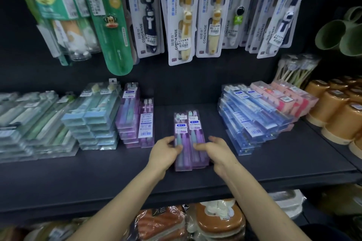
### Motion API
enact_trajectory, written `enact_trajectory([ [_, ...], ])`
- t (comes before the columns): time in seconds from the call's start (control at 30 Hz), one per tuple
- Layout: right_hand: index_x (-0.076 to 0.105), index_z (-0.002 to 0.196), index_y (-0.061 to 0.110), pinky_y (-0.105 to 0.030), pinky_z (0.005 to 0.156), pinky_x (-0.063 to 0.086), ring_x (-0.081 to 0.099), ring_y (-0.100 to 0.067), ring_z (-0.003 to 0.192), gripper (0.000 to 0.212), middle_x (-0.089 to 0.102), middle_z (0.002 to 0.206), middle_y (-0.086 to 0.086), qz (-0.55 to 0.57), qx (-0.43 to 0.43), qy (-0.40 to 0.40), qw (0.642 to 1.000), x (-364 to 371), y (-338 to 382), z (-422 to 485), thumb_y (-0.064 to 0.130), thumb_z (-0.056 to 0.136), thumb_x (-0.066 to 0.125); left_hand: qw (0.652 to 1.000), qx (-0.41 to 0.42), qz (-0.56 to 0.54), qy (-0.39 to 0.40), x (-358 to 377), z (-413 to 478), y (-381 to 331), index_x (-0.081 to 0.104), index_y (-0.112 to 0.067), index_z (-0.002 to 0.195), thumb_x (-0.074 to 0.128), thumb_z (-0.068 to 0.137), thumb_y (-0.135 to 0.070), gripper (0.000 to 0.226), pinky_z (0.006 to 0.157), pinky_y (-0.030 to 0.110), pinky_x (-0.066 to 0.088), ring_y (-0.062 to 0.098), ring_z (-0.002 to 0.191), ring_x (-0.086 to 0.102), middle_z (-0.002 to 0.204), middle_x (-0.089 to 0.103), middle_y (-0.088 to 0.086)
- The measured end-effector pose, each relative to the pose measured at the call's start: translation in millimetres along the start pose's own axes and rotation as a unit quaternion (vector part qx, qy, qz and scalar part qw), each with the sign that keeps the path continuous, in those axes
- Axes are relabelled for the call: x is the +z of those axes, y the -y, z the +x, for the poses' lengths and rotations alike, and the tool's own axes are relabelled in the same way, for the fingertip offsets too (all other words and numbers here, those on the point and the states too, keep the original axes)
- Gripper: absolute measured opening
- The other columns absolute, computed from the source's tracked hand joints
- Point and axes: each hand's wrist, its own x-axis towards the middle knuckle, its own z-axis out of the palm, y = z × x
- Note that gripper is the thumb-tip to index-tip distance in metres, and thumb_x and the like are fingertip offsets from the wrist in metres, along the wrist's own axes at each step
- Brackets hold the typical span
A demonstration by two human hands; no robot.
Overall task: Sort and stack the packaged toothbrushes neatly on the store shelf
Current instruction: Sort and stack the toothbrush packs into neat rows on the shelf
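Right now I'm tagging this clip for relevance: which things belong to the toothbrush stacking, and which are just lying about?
In the job: left hand and right hand holding the purple packs; purple stack; blue stack; teal stack; pink packs; shelf.
Lying about: hanging kids' toothbrushes; orange cups; green mugs.

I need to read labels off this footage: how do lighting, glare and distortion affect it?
Head view: wide-angle distortion bows the shelf and splays the hanging packs; its corners fall dark; the purple packs held by the left hand and right hand are evenly lit, large print legible, fine print soft.
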Motion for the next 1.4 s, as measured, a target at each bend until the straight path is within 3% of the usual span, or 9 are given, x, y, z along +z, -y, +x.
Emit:
enact_trajectory([
  [0.13, 0.060, 0.090, -0.001, -0.021, 0.044, 0.048, 0.068, -0.015, 0.058, 0.011, 0.071, 0.073, -0.009, -0.023, 0.022, 0.003, 0.999, 0, 9, 6, -0.005, 0.082, 0.067, 1.000, 0.006, 0.019, -0.008, -3, -3, 2, 0.060, -0.013, 0.124, 0.063, 0.091, -0.014, 0.034, 0.090, 0.034, 0.052, 0.018, 0.095, 0.066, 0.101, 0.069, 0.001],
  [0.23, 0.065, 0.081, 0.005, -0.017, 0.046, 0.046, 0.067, -0.012, 0.051, 0.006, 0.070, 0.059, -0.002, -0.069, 0.026, 0.029, 0.997, -2, 12, 5, 0.001, 0.081, 0.069, 0.999, 0.013, 0.042, -0.014, -5, -2, 4, 0.056, -0.014, 0.129, 0.063, 0.091, -0.018, 0.039, 0.084, 0.029, 0.051, 0.013, 0.088, 0.064, 0.093, 0.065, -0.005],
  [0.33, 0.067, 0.081, 0.008, -0.023, 0.060, 0.047, 0.068, -0.016, 0.058, 0.004, 0.071, 0.062, -0.001, -0.101, 0.029, 0.033, 0.994, -4, 11, 3, 0.006, 0.079, 0.070, 0.998, 0.024, 0.056, -0.018, -6, -1, 5, 0.057, -0.015, 0.128, 0.063, 0.091, -0.021, 0.037, 0.072, 0.020, 0.048, 0.006, 0.078, 0.060, 0.083, 0.059, -0.014],
  [0.57, 0.067, 0.089, 0.002, -0.027, 0.050, 0.054, 0.072, -0.019, 0.062, 0.010, 0.074, 0.070, -0.008, -0.097, 0.012, 0.027, 0.995, -4, 12, -4, -0.002, 0.080, 0.067, 0.996, 0.031, 0.077, -0.019, -6, -3, 5, 0.052, -0.016, 0.134, 0.061, 0.092, -0.024, 0.043, 0.071, 0.017, 0.042, -0.001, 0.074, 0.054, 0.081, 0.053, -0.019],
  [0.73, 0.066, 0.094, -0.009, -0.031, 0.052, 0.055, 0.067, -0.025, 0.058, 0.017, 0.069, 0.071, -0.016, -0.009, 0.007, -0.034, 0.999, -19, 25, -5, -0.012, 0.078, 0.064, 0.988, 0.092, 0.100, -0.078, -19, -16, 2, 0.048, -0.017, 0.138, 0.062, 0.091, -0.024, 0.050, 0.081, 0.014, 0.041, 0.011, 0.105, 0.057, 0.125, 0.058, 0.004],
  [0.83, 0.066, 0.085, -0.001, -0.025, 0.043, 0.052, 0.067, -0.019, 0.052, 0.012, 0.070, 0.062, -0.009, 0.027, -0.022, -0.023, 0.999, -20, 40, -7, -0.010, 0.080, 0.062, 0.955, 0.213, 0.123, -0.167, -42, -33, 2, 0.063, -0.017, 0.119, 0.065, 0.087, -0.014, 0.032, 0.076, 0.013, 0.047, 0.006, 0.082, 0.060, 0.110, 0.060, -0.001],
  [0.93, 0.067, 0.088, 0.002, -0.028, 0.050, 0.054, 0.067, -0.022, 0.062, 0.013, 0.071, 0.074, -0.012, 0.038, -0.040, 0.016, 0.998, 0, 58, -6, -0.008, 0.082, 0.061, 0.902, 0.315, 0.180, -0.234, -71, -44, 0, 0.068, -0.010, 0.106, 0.067, 0.085, -0.006, 0.022, 0.079, 0.038, 0.053, 0.019, 0.085, 0.060, 0.102, 0.061, -0.001],
  [1.1, 0.068, 0.079, 0.001, -0.032, 0.052, 0.058, 0.066, -0.021, 0.056, 0.011, 0.069, 0.065, -0.011, 0.029, -0.024, 0.073, 0.997, 67, 79, 12, -0.009, 0.078, 0.065, 0.831, 0.372, 0.289, -0.297, -109, -41, -13, 0.068, -0.004, 0.104, 0.073, 0.078, -0.007, 0.027, 0.091, 0.025, 0.039, 0.023, 0.100, 0.057, 0.107, 0.062, 0.008],
  [1.4, 0.068, 0.098, -0.007, -0.046, 0.084, 0.056, 0.068, -0.034, 0.088, 0.024, 0.070, 0.097, -0.021, -0.027, -0.008, 0.045, 0.999, 137, 71, 50, -0.006, 0.073, 0.071, 0.869, 0.289, 0.345, -0.208, -123, -16, 0, 0.056, -0.004, 0.130, 0.068, 0.086, -0.011, 0.046, 0.099, 0.027, 0.034, 0.028, 0.124, 0.050, 0.135, 0.051, 0.011],
])
